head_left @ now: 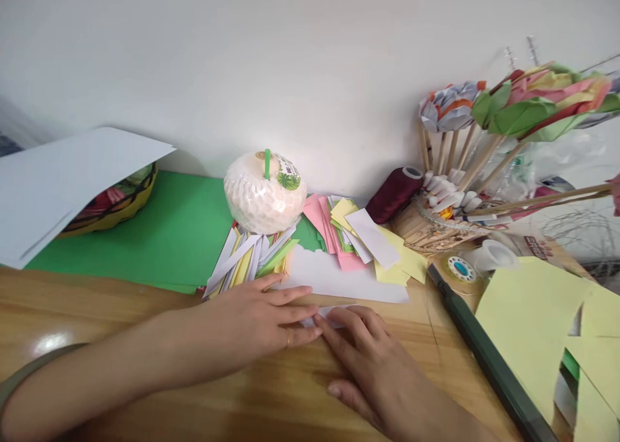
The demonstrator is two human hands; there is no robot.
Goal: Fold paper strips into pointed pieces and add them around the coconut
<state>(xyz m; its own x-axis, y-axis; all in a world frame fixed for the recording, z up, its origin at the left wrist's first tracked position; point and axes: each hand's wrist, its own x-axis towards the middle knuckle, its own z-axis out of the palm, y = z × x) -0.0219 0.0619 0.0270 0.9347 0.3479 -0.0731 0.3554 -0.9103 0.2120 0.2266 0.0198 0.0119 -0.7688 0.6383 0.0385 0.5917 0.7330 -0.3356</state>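
Note:
A small white slip of paper (334,311) lies on the wooden table, mostly covered by fingers. My left hand (264,316) rests palm down with its fingers spread, the tips on the slip's left part. Over the slip's right part lies my right hand (371,351), its fingers bent and pressing down, its thumb held apart. Just beyond the hands sits a larger white sheet (339,282). Bundled folded strips (247,258) in white, yellow and green stand by my left fingers. Pink, yellow and white paper slips (349,232) are piled behind the sheet.
A net-wrapped coconut (264,193) stands near the wall on green paper (179,229). To the right are a maroon thread spool (394,193), a wooden basket (426,222) of paper flowers (542,99), a dark long tool (484,345) and yellow sheets (523,319). White sheets (77,177) overhang the left.

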